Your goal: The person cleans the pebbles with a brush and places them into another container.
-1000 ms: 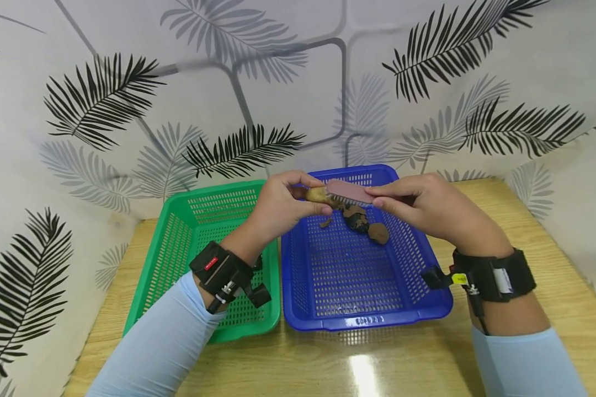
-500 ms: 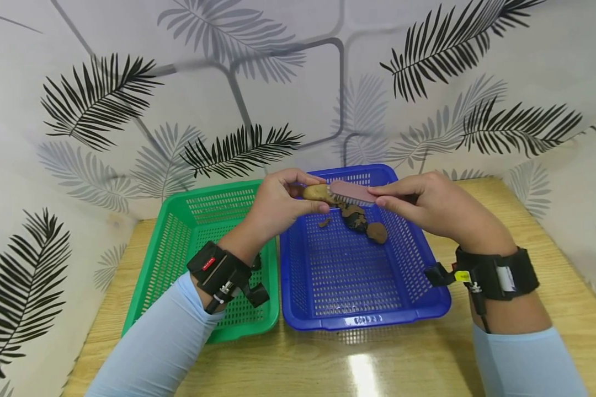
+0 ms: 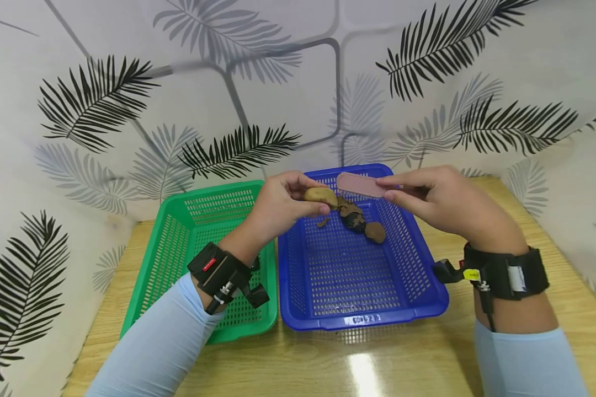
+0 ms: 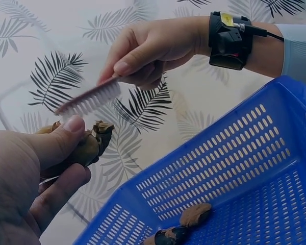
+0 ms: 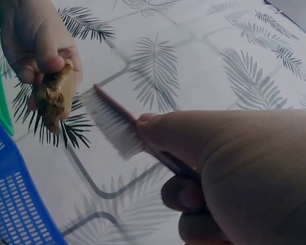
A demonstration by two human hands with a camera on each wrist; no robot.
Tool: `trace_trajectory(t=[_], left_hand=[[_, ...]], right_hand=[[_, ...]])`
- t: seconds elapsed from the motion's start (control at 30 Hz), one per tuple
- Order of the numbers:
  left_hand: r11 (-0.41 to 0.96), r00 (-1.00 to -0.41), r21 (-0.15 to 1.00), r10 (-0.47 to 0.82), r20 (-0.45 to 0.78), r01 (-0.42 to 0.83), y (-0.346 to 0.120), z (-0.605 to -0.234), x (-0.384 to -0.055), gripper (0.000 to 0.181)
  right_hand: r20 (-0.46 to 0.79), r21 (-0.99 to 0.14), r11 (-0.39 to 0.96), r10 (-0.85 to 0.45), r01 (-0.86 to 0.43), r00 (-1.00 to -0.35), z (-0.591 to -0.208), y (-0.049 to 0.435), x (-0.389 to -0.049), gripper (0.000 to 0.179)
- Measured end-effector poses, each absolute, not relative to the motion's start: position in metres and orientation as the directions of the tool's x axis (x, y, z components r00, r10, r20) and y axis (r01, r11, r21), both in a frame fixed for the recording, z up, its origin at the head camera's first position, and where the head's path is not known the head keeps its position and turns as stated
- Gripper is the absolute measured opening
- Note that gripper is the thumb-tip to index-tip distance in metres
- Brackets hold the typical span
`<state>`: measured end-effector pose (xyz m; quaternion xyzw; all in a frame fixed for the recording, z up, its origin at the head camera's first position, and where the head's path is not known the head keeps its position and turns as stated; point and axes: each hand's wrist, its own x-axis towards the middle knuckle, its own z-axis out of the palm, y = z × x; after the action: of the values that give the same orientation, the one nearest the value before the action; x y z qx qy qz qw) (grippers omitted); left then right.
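My left hand (image 3: pixel 285 201) grips a yellowish, smooth-skinned lump like a root vegetable (image 3: pixel 320 196) between thumb and fingers, above the back of the blue basket (image 3: pixel 365 320). Brown mud clings to its ragged end (image 5: pixel 53 104), as the right wrist view shows. By its handle, my right hand (image 3: pixel 442 201) pinches a pink scrubbing brush (image 3: pixel 360 185). White bristles (image 4: pixel 94 101) point down from the brush in the left wrist view. A gap separates the brush from the lump in the right wrist view. Several mud-coated, dark and brown pieces (image 3: pixel 374 232) lie in the blue basket.
A green basket (image 3: pixel 151 292) stands left of the blue one, with a small dark thing partly hidden behind my left wrist. Both baskets rest on a wood-grain table (image 3: pixel 298 366). A leaf-patterned wall covering (image 3: pixel 288 99) rises behind them. A small brown crumb (image 3: pixel 323 223) lies in the blue basket.
The brush has lifted off the lump and moved up and to the right with my right hand. My left hand keeps its hold on the lump, almost unmoved.
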<state>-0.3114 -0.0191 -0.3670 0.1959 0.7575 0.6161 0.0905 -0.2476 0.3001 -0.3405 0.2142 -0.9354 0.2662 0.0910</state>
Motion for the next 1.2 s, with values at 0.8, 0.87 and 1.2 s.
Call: trace_trajectory(t=[0.8, 0.87, 1.2], left_hand=[[0.048, -0.828, 0.998, 0.559, -0.053, -0.032, -0.021, -0.366, -0.308, 0.052], [0.046, -0.817, 0.998, 0.573, -0.061, -0.043, -0.022, -0.366, -0.308, 0.052], [0.078, -0.826, 0.996, 0.557, -0.083, -0.048, -0.024, -0.365, -0.307, 0.043]], right_hand=[[0.348, -0.473, 0.698, -0.412, -0.537, -0.842, -0.344, 0.281, -0.253, 0.026], [0.342, -0.477, 0.701, -0.408, -0.530, -0.847, -0.344, 0.282, -0.253, 0.026], [0.291, -0.487, 0.721, -0.399, -0.493, -0.870, -0.343, 0.289, -0.251, 0.027]])
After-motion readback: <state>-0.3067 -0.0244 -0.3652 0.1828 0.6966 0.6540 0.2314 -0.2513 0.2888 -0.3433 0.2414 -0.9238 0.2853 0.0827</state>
